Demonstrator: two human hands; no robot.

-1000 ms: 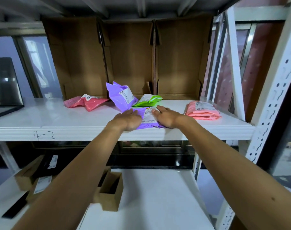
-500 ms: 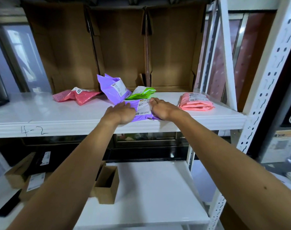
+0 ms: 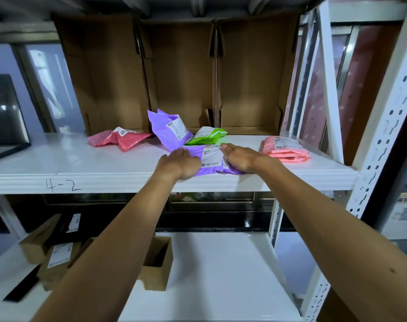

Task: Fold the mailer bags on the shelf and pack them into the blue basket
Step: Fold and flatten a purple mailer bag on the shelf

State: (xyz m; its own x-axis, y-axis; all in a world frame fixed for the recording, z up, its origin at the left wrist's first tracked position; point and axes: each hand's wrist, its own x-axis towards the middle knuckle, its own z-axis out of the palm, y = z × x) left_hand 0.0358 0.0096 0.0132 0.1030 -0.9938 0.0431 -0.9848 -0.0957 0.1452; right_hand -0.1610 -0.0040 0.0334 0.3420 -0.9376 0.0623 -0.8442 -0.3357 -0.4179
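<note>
Pressing flat, both hands, left (image 3: pixel 179 164) and right (image 3: pixel 240 158), pin the purple mailer (image 3: pixel 211 160) near the shelf (image 3: pixel 58 163) edge.

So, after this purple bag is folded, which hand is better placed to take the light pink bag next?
The right hand. It rests on the purple bag on the side nearer the light pink bag; the left hand would have to cross over.

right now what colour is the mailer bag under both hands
Purple mailer bag with a white label, seen in the head view.
</note>
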